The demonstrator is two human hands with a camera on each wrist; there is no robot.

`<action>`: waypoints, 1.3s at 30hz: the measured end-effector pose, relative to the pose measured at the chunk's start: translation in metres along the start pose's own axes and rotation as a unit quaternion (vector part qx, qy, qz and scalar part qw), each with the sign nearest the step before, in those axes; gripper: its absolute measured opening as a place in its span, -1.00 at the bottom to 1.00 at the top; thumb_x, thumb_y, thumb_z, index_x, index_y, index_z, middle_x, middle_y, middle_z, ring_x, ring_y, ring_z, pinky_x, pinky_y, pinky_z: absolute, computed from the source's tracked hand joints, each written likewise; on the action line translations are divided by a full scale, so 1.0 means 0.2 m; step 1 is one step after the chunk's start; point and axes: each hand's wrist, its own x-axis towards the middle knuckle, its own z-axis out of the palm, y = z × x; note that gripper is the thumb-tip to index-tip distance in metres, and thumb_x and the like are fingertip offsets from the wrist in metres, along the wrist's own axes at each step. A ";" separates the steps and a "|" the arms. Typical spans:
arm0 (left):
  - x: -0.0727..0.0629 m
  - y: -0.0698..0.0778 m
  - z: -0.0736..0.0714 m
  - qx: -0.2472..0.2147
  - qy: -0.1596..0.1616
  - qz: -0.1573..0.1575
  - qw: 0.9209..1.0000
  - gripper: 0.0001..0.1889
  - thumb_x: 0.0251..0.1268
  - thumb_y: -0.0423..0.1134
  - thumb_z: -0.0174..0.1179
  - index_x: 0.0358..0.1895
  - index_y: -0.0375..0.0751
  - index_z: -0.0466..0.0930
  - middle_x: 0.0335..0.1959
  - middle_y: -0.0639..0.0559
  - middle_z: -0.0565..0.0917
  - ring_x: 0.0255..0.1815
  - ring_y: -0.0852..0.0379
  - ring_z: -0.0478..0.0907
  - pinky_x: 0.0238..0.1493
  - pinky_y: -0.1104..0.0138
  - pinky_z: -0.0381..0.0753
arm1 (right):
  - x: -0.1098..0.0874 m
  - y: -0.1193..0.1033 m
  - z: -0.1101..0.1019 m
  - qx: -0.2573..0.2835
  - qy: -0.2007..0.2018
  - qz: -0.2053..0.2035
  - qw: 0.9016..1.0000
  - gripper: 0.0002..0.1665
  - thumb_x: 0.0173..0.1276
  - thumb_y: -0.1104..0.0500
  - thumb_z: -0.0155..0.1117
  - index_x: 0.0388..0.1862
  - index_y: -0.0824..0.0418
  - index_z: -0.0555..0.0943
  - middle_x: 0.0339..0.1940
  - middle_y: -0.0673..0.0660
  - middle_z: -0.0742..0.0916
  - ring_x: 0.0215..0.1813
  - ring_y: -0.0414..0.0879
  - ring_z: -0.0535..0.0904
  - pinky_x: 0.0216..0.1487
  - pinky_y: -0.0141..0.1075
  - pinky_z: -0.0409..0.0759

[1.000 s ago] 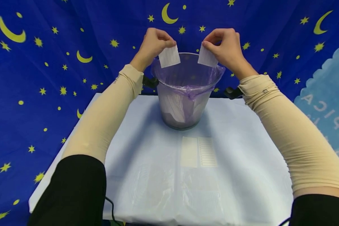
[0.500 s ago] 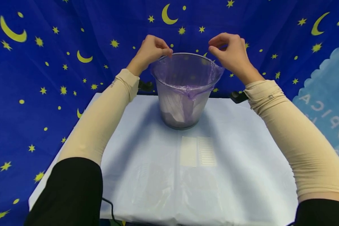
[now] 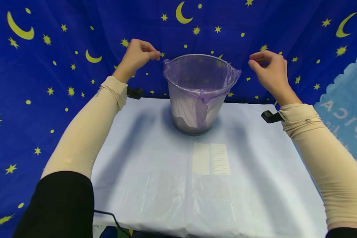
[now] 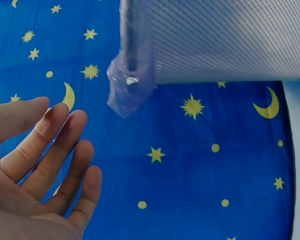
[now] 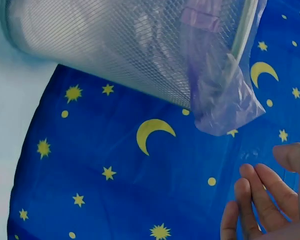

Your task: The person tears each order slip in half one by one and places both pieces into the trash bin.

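Observation:
A mesh waste bin (image 3: 184, 109) stands upright at the back of the table, lined with a thin purple bin bag (image 3: 203, 94) folded over its rim. My left hand (image 3: 138, 57) is raised to the left of the rim, apart from it, holding nothing. On the other side my right hand (image 3: 270, 67) hangs in the air, also without anything between thumb and fingers. Both wrist views show loosely bent fingers (image 4: 50, 145) and a bunched end of the bag close by. Two pale paper slips (image 3: 200, 158) lie side by side in front of the bin, the right one (image 3: 220, 158) ruled with lines.
A white cover (image 3: 160, 198) lies over the table. Behind it hangs a blue cloth (image 3: 77, 43) with yellow moons and stars. Dark camera mounts (image 3: 271, 116) stick out from both wrists, and a black cable (image 3: 114, 218) runs off the front left edge.
Both hands pinched a white piece of paper over the bin a second ago; they let these go, and the pieces dropped out of sight. The hands then moved outward, away from the rim.

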 end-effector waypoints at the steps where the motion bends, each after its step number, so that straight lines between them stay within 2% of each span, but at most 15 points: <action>1: 0.00 -0.01 0.00 -0.003 0.001 -0.005 1.000 -0.70 0.51 -0.10 0.32 -0.08 -0.33 0.81 -0.26 0.12 0.77 -0.03 0.11 0.56 0.22 0.22 0.46 | -0.01 0.01 0.00 0.003 0.004 0.002 1.000 -0.56 0.56 -0.12 0.29 0.25 0.05 0.74 0.13 -0.02 0.80 0.04 -0.43 0.57 0.14 -0.47 0.51; 6: -0.01 -0.07 0.02 -0.008 0.001 -0.041 0.999 -0.73 0.51 -0.12 0.32 -0.06 -0.29 0.81 -0.29 0.18 0.75 -0.06 0.13 0.58 0.30 0.21 0.47 | -0.06 0.07 0.03 0.013 0.014 0.016 1.000 -0.56 0.55 -0.13 0.30 0.24 0.06 0.75 0.15 0.00 0.81 0.05 -0.42 0.60 0.22 -0.43 0.54; 10: -0.03 -0.13 0.07 -0.007 0.008 -0.054 0.998 -0.76 0.52 -0.16 0.31 -0.07 -0.30 0.80 -0.30 0.13 0.76 -0.12 0.12 0.59 0.20 0.24 0.51 | -0.12 0.14 0.09 0.018 0.019 0.022 0.999 -0.54 0.56 -0.12 0.30 0.25 0.10 0.74 0.16 0.09 0.81 0.06 -0.39 0.61 0.23 -0.39 0.54; 14: -0.05 -0.20 0.13 -0.008 0.005 -0.060 0.998 -0.77 0.52 -0.18 0.31 -0.07 -0.30 0.79 -0.31 0.12 0.77 -0.19 0.16 0.59 0.10 0.28 0.51 | -0.18 0.21 0.14 0.030 0.022 0.030 0.999 -0.56 0.54 -0.09 0.34 0.22 0.13 0.75 0.13 0.14 0.82 0.02 -0.41 0.62 0.15 -0.44 0.54; 21: -0.09 -0.32 0.22 -0.006 -0.010 -0.076 0.997 -0.77 0.54 -0.17 0.27 -0.06 -0.28 0.79 -0.20 0.01 0.80 -0.09 0.06 0.62 0.11 0.23 0.55 | -0.30 0.30 0.23 0.031 0.021 0.049 0.998 -0.58 0.54 -0.06 0.34 0.19 0.17 0.75 0.12 0.18 0.82 0.02 -0.39 0.65 0.13 -0.47 0.57; 28: -0.15 -0.47 0.33 -0.002 -0.029 -0.104 0.994 -0.78 0.57 -0.22 0.22 -0.05 -0.28 0.79 0.01 -0.11 0.80 0.00 0.05 0.65 0.23 0.14 0.62 | -0.44 0.43 0.35 0.070 0.027 0.067 0.995 -0.66 0.53 0.06 0.37 0.12 0.24 0.76 0.08 0.24 0.82 -0.06 -0.49 0.62 0.04 -0.57 0.54; 34: -0.20 -0.60 0.41 -0.011 -0.037 -0.112 0.993 -0.80 0.54 -0.25 0.23 -0.09 -0.30 0.79 0.00 -0.13 0.81 0.10 -0.02 0.67 0.26 0.11 0.57 | -0.54 0.52 0.44 0.069 0.018 0.083 0.994 -0.66 0.54 0.05 0.36 0.12 0.23 0.77 0.07 0.23 0.82 -0.08 -0.50 0.60 0.04 -0.53 0.54; 39: -0.24 -0.69 0.46 -0.018 -0.039 -0.108 0.993 -0.81 0.51 -0.28 0.23 -0.13 -0.31 0.79 -0.08 -0.14 0.82 0.02 -0.08 0.65 0.18 0.12 0.57 | -0.60 0.58 0.50 0.070 0.016 0.088 0.994 -0.67 0.53 0.04 0.37 0.10 0.22 0.78 0.05 0.23 0.83 -0.10 -0.50 0.61 0.01 -0.53 0.55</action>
